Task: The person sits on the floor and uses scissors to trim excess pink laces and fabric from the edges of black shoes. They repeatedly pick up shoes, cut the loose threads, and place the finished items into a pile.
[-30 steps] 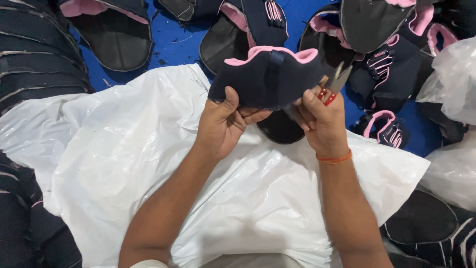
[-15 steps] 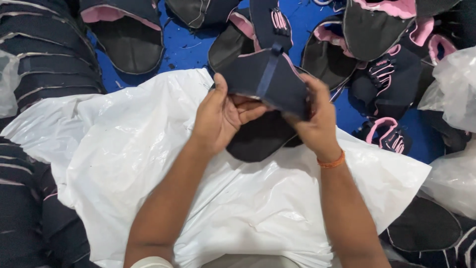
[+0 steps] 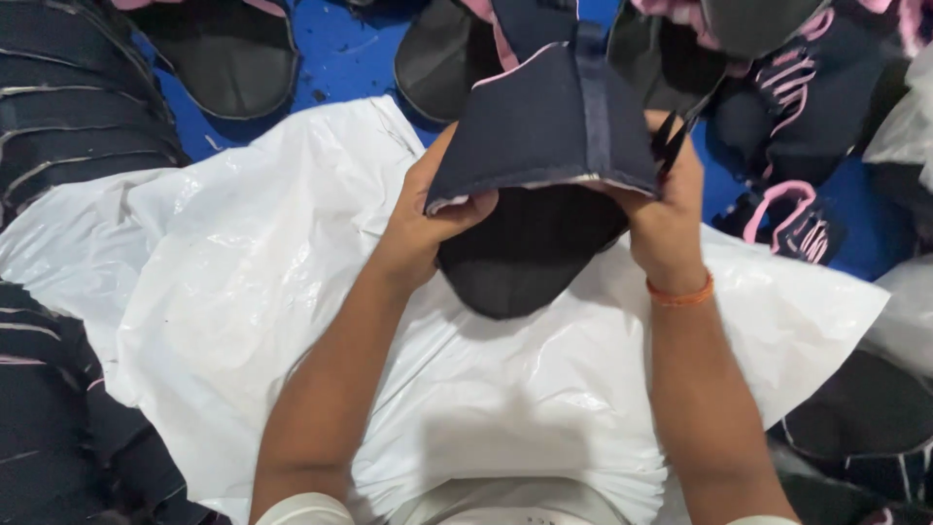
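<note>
I hold a dark navy shoe upper (image 3: 544, 126) with pink edging and a centre seam strip up in front of me, over a white plastic sheet (image 3: 292, 292) on my lap. My left hand (image 3: 428, 219) pinches its lower left edge, thumb on top. My right hand (image 3: 666, 209), with an orange band at the wrist, grips its right edge together with small dark scissors (image 3: 671, 146). A dark rounded part of the piece (image 3: 530, 262) hangs below, between my hands.
Piles of dark uppers with pink trim (image 3: 777, 87) lie on the blue surface (image 3: 340, 58) beyond. Stacked dark pieces (image 3: 68, 107) lie at the left, more at the lower left (image 3: 49, 428). A clear plastic bag (image 3: 904, 126) sits at the right.
The upper has been turned and lifted closer to me; its pink top edge now faces away and the seam side shows. Both hands have shifted their grip along its lower edge.
</note>
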